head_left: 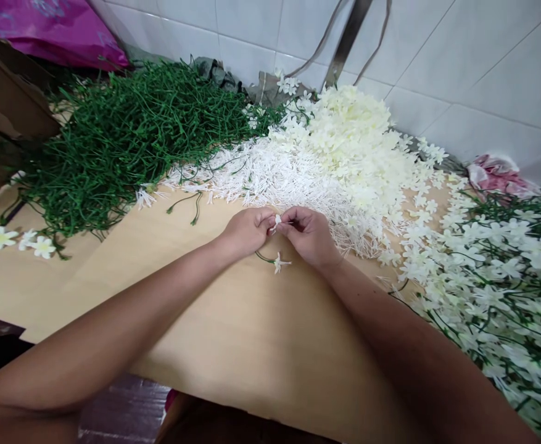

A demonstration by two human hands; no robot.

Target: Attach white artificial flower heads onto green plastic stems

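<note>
My left hand (247, 231) is closed in a pinch on a green artificial flower stem. One branch of it, tipped with a small white flower (279, 264), hangs below the fingers over the brown board. At the fingertips, between my two hands, sits a small white flower piece (277, 221). My right hand (311, 237) meets it from the right, thumb and forefinger pinched on what looks like a thin white stamen; the fingers partly hide it. Just beyond the hands lies a heap of white stamens (270, 176).
Green stems (126, 135) are heaped at the back left, pale yellow-white petals (353, 135) at the back centre. Assembled white flowers (506, 277) pile up on the right. Cardboard (233, 333) covers the table before a tiled wall (474, 61). A magenta bag (57, 31) stands back left.
</note>
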